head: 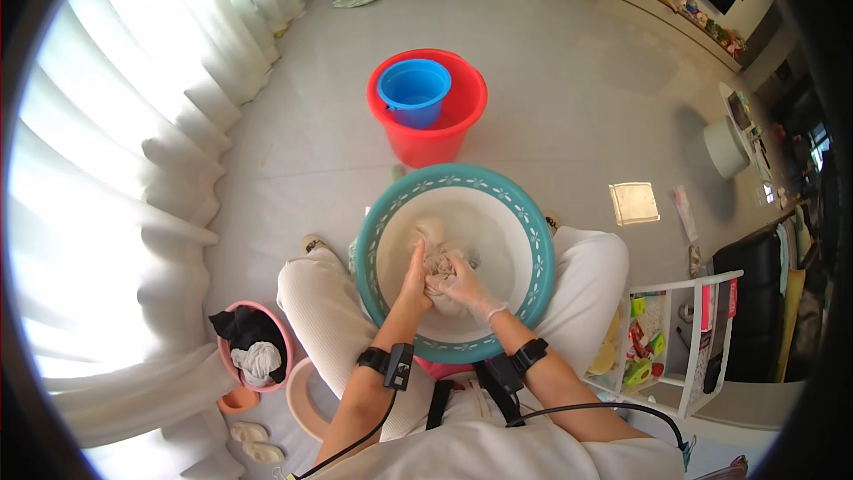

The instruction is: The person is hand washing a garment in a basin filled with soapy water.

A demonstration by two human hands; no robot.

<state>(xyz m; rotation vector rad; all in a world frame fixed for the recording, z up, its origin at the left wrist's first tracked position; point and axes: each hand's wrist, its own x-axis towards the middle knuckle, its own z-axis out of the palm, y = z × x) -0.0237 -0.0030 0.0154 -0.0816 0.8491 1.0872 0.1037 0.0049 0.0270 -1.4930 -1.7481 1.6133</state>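
A large teal-rimmed basin [455, 175] with a white inside and a flower pattern sits between my knees, holding cloudy water [496, 247]. A pale beige wet cloth [440, 265] is bunched in it, partly under the water. My left hand [418, 277] presses the bunch from the left, its fingers stretched forward along it. From the right, my right hand [463, 285] grips the same bunch with bent fingers; it wears a thin clear glove. Both hands are over the middle of the basin, and parts of the cloth are hidden behind them.
Beyond the basin stands a red tub [426, 143] with a blue bucket [414, 90] inside. At my left are a pink basin [288, 347] of dark and pale clothes, a peach basin [300, 407] and a curtain [180, 147]. A white rack [690, 347] stands right.
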